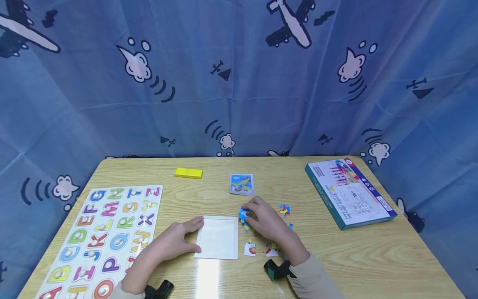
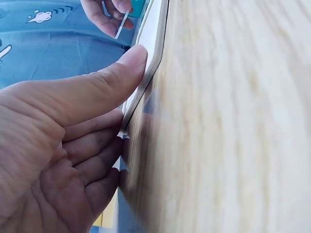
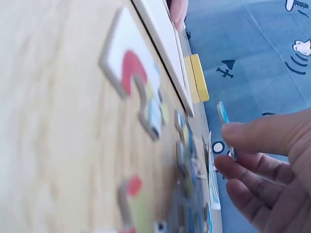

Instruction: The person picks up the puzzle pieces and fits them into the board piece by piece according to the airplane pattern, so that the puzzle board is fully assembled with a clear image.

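Note:
A white square puzzle tray (image 1: 217, 237) lies on the wooden table. My left hand (image 1: 175, 241) rests at its left edge, thumb and fingers touching the rim with no curl round it. To the right of the tray, my right hand (image 1: 269, 220) pinches a blue jigsaw piece (image 1: 243, 215), seen edge-on between thumb and fingers in the right wrist view. Below and around that hand lie several loose jigsaw pieces, among them a white one with a red arc (image 1: 250, 249) and a blue, red and yellow one (image 1: 284, 210). The hand hides some of them.
A picture card with a yellow airplane (image 1: 241, 184) lies behind the tray. Farther left is a yellow block (image 1: 188, 173). An alphabet board (image 1: 101, 241) with knobbed letters covers the left side. At the right sits a flat green-edged box (image 1: 351, 193). A blue curtain (image 1: 239, 83) hangs behind.

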`<move>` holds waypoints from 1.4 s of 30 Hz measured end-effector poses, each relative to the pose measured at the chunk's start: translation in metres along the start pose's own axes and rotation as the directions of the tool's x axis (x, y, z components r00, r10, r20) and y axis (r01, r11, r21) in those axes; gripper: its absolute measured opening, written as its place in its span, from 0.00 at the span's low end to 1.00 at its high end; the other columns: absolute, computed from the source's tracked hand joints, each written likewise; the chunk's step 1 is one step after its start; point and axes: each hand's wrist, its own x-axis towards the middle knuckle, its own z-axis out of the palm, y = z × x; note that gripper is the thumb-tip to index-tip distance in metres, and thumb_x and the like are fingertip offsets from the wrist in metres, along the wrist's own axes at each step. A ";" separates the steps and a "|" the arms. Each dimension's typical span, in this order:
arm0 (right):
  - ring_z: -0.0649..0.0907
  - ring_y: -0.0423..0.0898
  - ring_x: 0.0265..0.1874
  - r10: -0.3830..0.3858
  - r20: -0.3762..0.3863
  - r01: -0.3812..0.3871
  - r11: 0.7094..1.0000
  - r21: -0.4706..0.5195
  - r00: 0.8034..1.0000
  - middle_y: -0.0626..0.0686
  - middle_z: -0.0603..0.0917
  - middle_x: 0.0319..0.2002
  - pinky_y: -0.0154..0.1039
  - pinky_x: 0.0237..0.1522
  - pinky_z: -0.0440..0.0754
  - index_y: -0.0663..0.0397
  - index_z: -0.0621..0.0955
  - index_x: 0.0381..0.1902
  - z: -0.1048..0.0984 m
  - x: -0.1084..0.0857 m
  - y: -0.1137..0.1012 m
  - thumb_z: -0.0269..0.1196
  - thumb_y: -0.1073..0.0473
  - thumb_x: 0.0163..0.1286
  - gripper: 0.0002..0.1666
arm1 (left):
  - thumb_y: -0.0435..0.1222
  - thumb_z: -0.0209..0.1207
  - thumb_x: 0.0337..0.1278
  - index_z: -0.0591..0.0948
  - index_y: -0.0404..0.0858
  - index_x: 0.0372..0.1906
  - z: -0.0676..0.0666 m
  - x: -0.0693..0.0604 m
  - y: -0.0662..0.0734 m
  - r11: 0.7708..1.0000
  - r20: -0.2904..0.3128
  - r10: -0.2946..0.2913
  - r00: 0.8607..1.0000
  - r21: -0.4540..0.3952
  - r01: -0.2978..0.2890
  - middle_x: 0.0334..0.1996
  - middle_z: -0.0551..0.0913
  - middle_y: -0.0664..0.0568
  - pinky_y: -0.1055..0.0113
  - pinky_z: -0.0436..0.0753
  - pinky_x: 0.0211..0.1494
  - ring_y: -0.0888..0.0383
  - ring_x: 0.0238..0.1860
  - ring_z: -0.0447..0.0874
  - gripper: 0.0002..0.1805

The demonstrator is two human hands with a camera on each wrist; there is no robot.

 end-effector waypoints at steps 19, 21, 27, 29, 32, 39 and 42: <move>0.77 0.37 0.38 -0.134 0.074 0.135 0.991 -0.007 0.988 0.48 0.77 0.45 0.30 0.40 0.80 0.54 0.82 0.50 0.035 0.016 -0.043 0.62 0.62 0.64 0.16 | 0.49 0.70 0.41 0.72 0.39 0.65 0.000 0.001 0.000 1.000 -0.017 -0.009 1.000 -0.003 0.008 0.69 0.67 0.50 0.52 0.69 0.67 0.48 0.68 0.65 0.42; 0.77 0.37 0.39 -0.137 0.082 0.138 0.990 -0.005 0.987 0.48 0.78 0.45 0.31 0.43 0.80 0.54 0.82 0.51 0.039 0.018 -0.048 0.61 0.61 0.65 0.16 | 0.50 0.70 0.41 0.72 0.39 0.65 0.001 0.001 0.000 1.000 -0.019 -0.008 1.000 0.003 0.008 0.68 0.67 0.50 0.52 0.69 0.67 0.48 0.68 0.65 0.42; 0.78 0.38 0.40 -0.149 0.083 0.147 0.989 0.022 0.985 0.49 0.78 0.46 0.32 0.46 0.80 0.55 0.82 0.52 0.048 0.023 -0.056 0.61 0.61 0.65 0.17 | 0.51 0.69 0.40 0.72 0.40 0.65 0.001 0.001 -0.001 1.000 -0.030 -0.011 0.999 0.029 0.011 0.68 0.67 0.50 0.52 0.69 0.68 0.48 0.68 0.65 0.42; 0.78 0.38 0.41 -0.151 0.082 0.150 0.988 0.021 0.985 0.49 0.78 0.46 0.32 0.47 0.80 0.55 0.81 0.52 0.051 0.025 -0.057 0.61 0.61 0.65 0.17 | 0.52 0.69 0.40 0.72 0.40 0.65 0.001 0.001 -0.002 0.999 -0.032 -0.008 0.999 0.034 0.009 0.68 0.67 0.51 0.53 0.69 0.68 0.49 0.68 0.65 0.43; 0.78 0.39 0.43 -0.155 0.078 0.154 0.988 0.018 0.985 0.48 0.78 0.46 0.33 0.49 0.80 0.55 0.81 0.52 0.054 0.025 -0.058 0.60 0.61 0.66 0.17 | 0.52 0.69 0.40 0.72 0.39 0.65 0.002 0.002 -0.002 0.999 -0.037 -0.002 0.999 0.038 0.004 0.68 0.67 0.51 0.53 0.68 0.68 0.50 0.68 0.65 0.43; 0.75 0.40 0.45 -0.170 0.057 0.170 0.985 0.003 0.984 0.48 0.77 0.46 0.32 0.48 0.79 0.55 0.82 0.52 0.060 0.026 -0.057 0.61 0.60 0.66 0.17 | 0.51 0.69 0.40 0.71 0.39 0.65 0.002 0.002 0.000 0.999 -0.048 0.009 0.999 0.048 -0.007 0.68 0.67 0.50 0.54 0.68 0.68 0.50 0.68 0.65 0.44; 0.74 0.41 0.45 -0.171 0.050 0.172 0.985 -0.008 0.984 0.47 0.77 0.45 0.31 0.46 0.78 0.54 0.82 0.52 0.063 0.028 -0.056 0.61 0.60 0.66 0.16 | 0.51 0.69 0.39 0.71 0.39 0.65 0.002 0.001 0.000 0.999 -0.050 0.008 0.999 0.046 -0.005 0.68 0.67 0.50 0.54 0.69 0.68 0.50 0.68 0.66 0.44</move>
